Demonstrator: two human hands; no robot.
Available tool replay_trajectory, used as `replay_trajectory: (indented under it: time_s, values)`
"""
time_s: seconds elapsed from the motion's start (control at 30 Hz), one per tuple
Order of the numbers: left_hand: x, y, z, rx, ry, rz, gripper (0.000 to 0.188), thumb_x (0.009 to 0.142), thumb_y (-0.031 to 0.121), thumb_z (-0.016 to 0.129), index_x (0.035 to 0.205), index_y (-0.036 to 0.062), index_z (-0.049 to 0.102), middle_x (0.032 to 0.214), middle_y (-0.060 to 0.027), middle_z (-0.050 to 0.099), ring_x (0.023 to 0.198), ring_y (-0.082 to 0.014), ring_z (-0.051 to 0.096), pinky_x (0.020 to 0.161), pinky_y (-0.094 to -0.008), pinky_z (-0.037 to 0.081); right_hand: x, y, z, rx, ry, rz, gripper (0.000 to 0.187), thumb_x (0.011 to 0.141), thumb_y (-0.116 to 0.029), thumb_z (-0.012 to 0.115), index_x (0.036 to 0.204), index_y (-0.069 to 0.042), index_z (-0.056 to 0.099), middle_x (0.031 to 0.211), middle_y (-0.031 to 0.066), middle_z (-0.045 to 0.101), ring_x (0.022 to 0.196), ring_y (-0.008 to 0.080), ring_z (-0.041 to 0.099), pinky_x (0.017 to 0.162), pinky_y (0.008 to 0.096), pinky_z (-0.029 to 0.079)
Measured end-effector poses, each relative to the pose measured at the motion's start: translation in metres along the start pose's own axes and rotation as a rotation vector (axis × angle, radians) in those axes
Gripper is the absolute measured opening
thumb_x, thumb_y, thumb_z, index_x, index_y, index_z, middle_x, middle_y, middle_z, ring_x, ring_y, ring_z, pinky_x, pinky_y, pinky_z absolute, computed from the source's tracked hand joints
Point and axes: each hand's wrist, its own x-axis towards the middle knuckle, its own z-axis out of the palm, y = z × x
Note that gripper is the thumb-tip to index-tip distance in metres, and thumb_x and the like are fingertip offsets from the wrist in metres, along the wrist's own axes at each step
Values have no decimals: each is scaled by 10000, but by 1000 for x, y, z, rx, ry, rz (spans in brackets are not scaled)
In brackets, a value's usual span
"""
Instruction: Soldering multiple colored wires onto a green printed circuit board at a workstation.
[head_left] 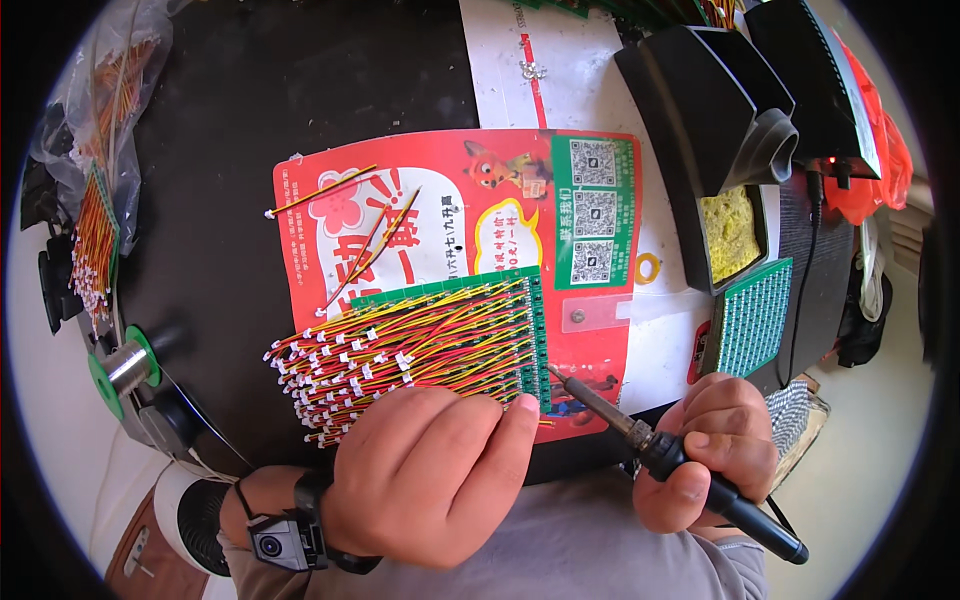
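Note:
A green circuit board panel (534,300) lies on a red printed sheet (420,150), with rows of red, yellow and black wires (430,335) running left from it to small white connectors (350,355). My left hand (430,480) is closed over the panel's near right corner, fingers curled and one fingertip by the board edge; whatever it pinches is hidden. My right hand (715,455) grips a soldering iron (660,455) by its black handle. The iron's tip points up and left, close to the panel's right edge; contact is unclear.
Two loose wires (370,250) lie beyond the panel. Back right stand a black iron holder (690,100) with yellow sponge (730,235) and a black powered box (815,90). Another green panel (755,320) lies right. At left are a solder spool (128,368) and bagged wires (115,90).

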Motion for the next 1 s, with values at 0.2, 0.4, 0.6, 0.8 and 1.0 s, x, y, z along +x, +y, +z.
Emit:
replay_trajectory:
  time_s: [0.2,0.4,0.6,0.8,1.0]
  values:
    - [2,-5,14,119,64,-37,226,686,-45,748,907,-75,710,758,-115,627,621,-251,594,513,-345,469,-1,3,3,9,-19,-9,266,837,-164,767,869,-22,545,629,37,507,489,164,476,415,289,389]
    - [3,-6,14,88,90,-23,248,659,-34,749,900,-74,709,749,-124,628,620,-256,598,519,-337,485,2,1,5,-3,4,-19,272,822,-160,779,865,-26,547,609,30,494,475,161,464,406,285,380]
    - [5,-4,15,119,56,-61,245,653,-26,751,894,-59,720,750,-119,628,617,-251,598,511,-331,478,3,3,3,-3,-54,-2,272,808,-151,784,872,-27,550,605,28,501,476,162,469,410,285,391]
    - [4,-4,15,126,49,-59,259,639,-40,746,896,-63,723,750,-117,628,606,-250,592,506,-331,470,3,3,4,-1,-68,5,277,800,-152,792,879,-31,556,612,31,521,477,165,473,416,285,397]
    - [5,-6,17,126,51,-44,270,630,-48,744,899,-69,722,745,-119,626,600,-251,590,504,-327,469,3,3,4,14,-74,22,279,794,-154,803,873,-36,563,613,28,526,480,164,474,419,283,393]
